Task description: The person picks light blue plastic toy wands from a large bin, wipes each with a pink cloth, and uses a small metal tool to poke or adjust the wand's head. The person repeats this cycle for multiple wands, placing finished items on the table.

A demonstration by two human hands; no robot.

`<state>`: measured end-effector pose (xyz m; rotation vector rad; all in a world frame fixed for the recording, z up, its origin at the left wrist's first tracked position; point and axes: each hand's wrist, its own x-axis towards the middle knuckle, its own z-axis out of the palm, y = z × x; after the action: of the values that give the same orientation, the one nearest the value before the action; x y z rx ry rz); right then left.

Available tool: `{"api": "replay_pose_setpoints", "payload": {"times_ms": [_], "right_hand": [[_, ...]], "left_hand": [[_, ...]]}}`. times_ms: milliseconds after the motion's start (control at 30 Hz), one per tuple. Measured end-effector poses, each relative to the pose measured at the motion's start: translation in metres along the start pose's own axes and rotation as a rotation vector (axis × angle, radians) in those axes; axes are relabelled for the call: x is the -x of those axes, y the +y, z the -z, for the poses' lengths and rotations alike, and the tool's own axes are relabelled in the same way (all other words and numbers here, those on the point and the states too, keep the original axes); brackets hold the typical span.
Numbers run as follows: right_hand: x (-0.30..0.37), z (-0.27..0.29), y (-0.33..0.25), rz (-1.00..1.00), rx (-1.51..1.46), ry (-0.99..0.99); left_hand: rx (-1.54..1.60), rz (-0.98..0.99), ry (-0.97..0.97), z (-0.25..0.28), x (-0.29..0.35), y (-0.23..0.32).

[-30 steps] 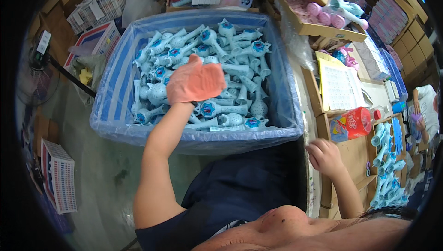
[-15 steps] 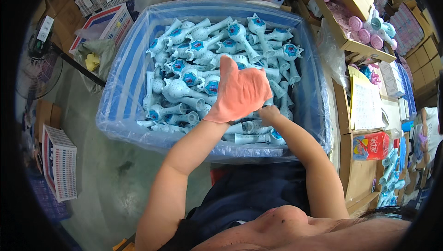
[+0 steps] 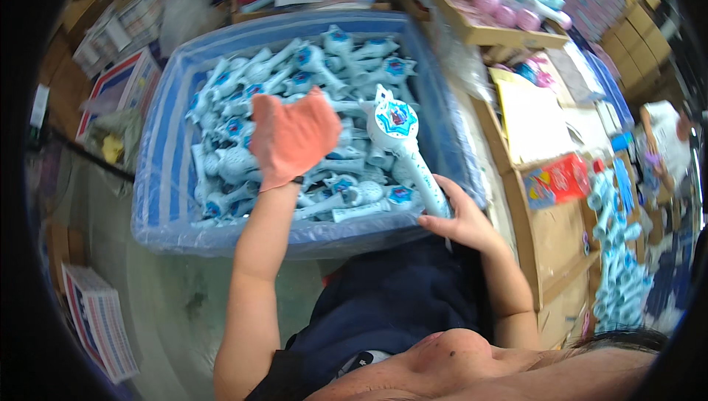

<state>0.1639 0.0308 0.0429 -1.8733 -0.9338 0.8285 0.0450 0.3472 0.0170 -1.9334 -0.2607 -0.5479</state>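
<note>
My right hand (image 3: pixel 466 218) grips a light-blue toy wand (image 3: pixel 417 169) by its handle. The wand slants up and left, and its round head, with a blue star-shaped emblem, faces up. An orange cloth (image 3: pixel 292 134) covers my left hand, hiding its fingers; it is over the pile, left of the held wand. Beneath both hands, several similar toy wands (image 3: pixel 236 161) lie heaped in a large tub (image 3: pixel 156 152) lined with blue-striped plastic.
Along the right stand cardboard boxes (image 3: pixel 531 261), a red packet (image 3: pixel 558 181) and a yellow sheet (image 3: pixel 527 117). More light-blue wands (image 3: pixel 619 283) are stacked beyond them. Pink toy parts (image 3: pixel 509 12) fill a carton at upper right. Another person (image 3: pixel 667 139) is at the far right.
My right hand has lifted a wand out of the pile and moved right, towards me. My cloth-covered left hand has shifted left. The whole view has swung a little.
</note>
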Motion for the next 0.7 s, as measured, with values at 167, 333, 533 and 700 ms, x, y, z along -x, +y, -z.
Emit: {"api": "replay_pose_setpoints", "payload": {"times_ms": [167, 333, 533, 700], "right_hand": [[0.076, -0.032, 0.003, 0.234, 0.246, 0.427], [0.125, -0.059, 0.022, 0.126, 0.301, 0.429], [0.167, -0.079, 0.068, -0.326, 0.195, 0.269], [0.2, -0.078, 0.089, -0.108, -1.161, -0.402]], "left_hand": [[0.664, 0.231, 0.012, 0.047, -0.025, -0.001], [3.178, 0.694, -0.149, 0.161, -0.039, 0.067], [3.494, 0.066, -0.419, 0.215, -0.038, 0.128], [3.917, 0.15, -0.488, 0.236, -0.02, 0.121]]}}
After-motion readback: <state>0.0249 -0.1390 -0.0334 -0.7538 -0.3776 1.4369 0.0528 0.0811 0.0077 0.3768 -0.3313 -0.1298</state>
